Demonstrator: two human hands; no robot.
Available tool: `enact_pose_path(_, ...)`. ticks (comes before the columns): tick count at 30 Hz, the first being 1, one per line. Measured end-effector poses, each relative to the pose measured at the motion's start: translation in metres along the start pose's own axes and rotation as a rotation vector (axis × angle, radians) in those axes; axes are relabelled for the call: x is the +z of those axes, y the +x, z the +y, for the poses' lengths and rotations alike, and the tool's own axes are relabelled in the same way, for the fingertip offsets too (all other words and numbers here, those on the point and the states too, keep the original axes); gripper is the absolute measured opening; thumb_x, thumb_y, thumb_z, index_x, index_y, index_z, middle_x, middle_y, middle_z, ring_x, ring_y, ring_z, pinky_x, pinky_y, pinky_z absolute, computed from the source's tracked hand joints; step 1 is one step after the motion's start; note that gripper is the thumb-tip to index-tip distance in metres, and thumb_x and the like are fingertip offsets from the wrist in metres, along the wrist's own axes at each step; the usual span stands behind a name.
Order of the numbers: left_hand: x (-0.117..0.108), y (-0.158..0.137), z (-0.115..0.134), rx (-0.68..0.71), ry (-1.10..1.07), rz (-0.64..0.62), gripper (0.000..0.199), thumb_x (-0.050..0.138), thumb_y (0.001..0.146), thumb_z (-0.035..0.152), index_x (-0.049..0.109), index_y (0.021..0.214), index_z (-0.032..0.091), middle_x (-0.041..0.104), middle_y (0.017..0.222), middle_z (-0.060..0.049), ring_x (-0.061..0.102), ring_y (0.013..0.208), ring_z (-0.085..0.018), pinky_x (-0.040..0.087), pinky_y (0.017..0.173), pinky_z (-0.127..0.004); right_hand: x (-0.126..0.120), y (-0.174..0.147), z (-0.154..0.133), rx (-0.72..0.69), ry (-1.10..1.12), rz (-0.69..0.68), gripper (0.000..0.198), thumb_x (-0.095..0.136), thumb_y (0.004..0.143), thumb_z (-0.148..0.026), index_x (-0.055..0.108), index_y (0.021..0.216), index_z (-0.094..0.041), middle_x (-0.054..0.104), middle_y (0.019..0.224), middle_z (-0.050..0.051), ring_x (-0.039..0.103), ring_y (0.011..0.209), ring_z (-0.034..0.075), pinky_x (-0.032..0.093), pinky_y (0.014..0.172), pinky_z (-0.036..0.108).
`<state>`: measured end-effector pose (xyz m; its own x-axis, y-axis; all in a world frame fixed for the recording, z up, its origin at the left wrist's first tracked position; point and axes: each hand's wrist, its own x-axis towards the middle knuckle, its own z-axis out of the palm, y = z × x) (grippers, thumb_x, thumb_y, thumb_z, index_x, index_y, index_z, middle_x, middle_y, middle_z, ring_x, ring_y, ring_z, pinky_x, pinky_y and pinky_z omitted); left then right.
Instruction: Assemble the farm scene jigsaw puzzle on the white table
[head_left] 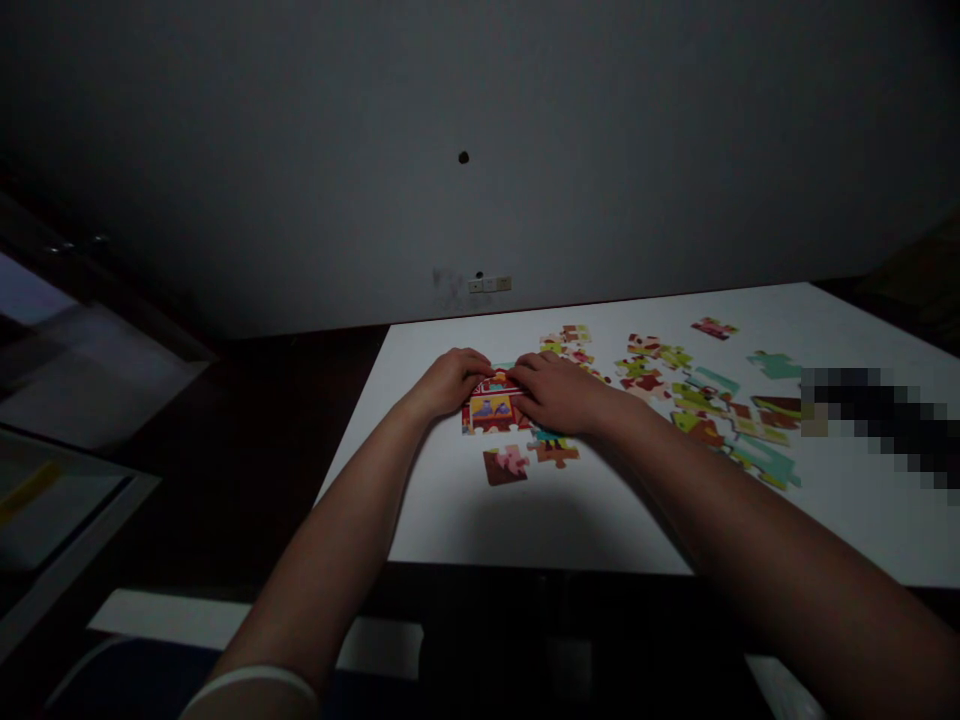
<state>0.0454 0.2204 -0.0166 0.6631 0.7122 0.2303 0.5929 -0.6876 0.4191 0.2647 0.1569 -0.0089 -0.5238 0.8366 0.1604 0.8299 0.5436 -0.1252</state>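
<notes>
A partly joined red jigsaw puzzle section (491,410) lies flat on the white table, with purple birds in a yellow window. My left hand (448,382) is at its upper left edge, thumb and bent fingers closed on it. From the right, my right hand (559,390) reaches over the section, its fingers curved down at the top edge and its thumb lower on the right side. The fingertips of both hands nearly meet there. Just below lie a brown and pink puzzle piece (506,465) and a brown-orange puzzle piece (556,452), the latter close to my right hand.
Several loose puzzle pieces (652,370) spread over the right half of the white table (450,520). A teal piece (776,364) and a pink piece (715,328) lie farther off. The wall behind has a socket strip (490,285). A blurred patch covers the right edge.
</notes>
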Motion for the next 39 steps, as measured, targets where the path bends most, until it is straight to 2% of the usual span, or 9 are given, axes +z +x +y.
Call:
enact_pose_path(5,-0.001,0.001,0.000,-0.011,0.024,-0.010,0.027,0.054,0.084,0.016,0.073,0.100,0.026,0.067,0.109,-0.004,0.059,0.104,-0.020,0.044,0.099,-0.036,0.000,0.000,0.000,0.010,-0.007,-0.009,0.036,0.040,0.095,-0.041,0.056,0.122,-0.025,0.056,0.121,0.013,0.049,0.111,0.030,0.042,0.092,0.044)
enact_pose_path(12,0.000,0.002,0.007,-0.005,0.078,0.028,0.022,0.054,0.086,0.021,0.074,0.095,0.021,0.069,0.099,-0.007,0.061,0.096,-0.021,0.046,0.093,-0.035,0.000,0.000,0.000,0.004,-0.006,-0.001,0.036,0.040,0.095,-0.041,0.057,0.122,-0.024,0.057,0.120,0.013,0.050,0.110,0.030,0.042,0.092,0.044)
enact_pose_path(17,-0.002,0.001,0.010,-0.067,0.075,0.041,0.022,0.055,0.085,0.022,0.075,0.093,0.023,0.070,0.097,-0.006,0.062,0.097,-0.023,0.046,0.093,-0.038,0.000,0.000,0.000,0.008,-0.004,-0.013,0.036,0.041,0.095,-0.041,0.056,0.123,-0.025,0.057,0.121,0.013,0.050,0.112,0.030,0.042,0.092,0.045)
enact_pose_path(22,-0.004,0.000,0.005,-0.078,0.040,0.041,0.021,0.056,0.084,0.024,0.075,0.092,0.026,0.070,0.097,-0.005,0.062,0.096,-0.022,0.045,0.094,-0.039,0.000,0.000,0.000,0.000,0.000,-0.011,0.035,0.043,0.094,-0.040,0.056,0.124,-0.026,0.057,0.121,0.012,0.050,0.112,0.030,0.042,0.092,0.044)
enact_pose_path(29,-0.004,0.000,-0.004,-0.072,0.052,0.090,0.023,0.054,0.085,0.025,0.075,0.093,0.023,0.070,0.095,-0.005,0.063,0.094,-0.022,0.046,0.091,-0.035,0.003,0.000,0.002,-0.016,-0.008,0.004,0.037,0.042,0.094,-0.040,0.055,0.125,-0.024,0.057,0.121,0.013,0.049,0.111,0.030,0.042,0.093,0.045)
enact_pose_path(39,0.000,0.001,0.000,-0.058,0.045,0.086,0.021,0.057,0.086,0.027,0.075,0.094,0.022,0.071,0.095,-0.006,0.063,0.092,-0.022,0.046,0.089,-0.034,0.004,0.000,0.003,-0.013,-0.003,0.010,0.038,0.043,0.094,-0.041,0.055,0.126,-0.025,0.057,0.121,0.013,0.049,0.112,0.031,0.042,0.092,0.045)
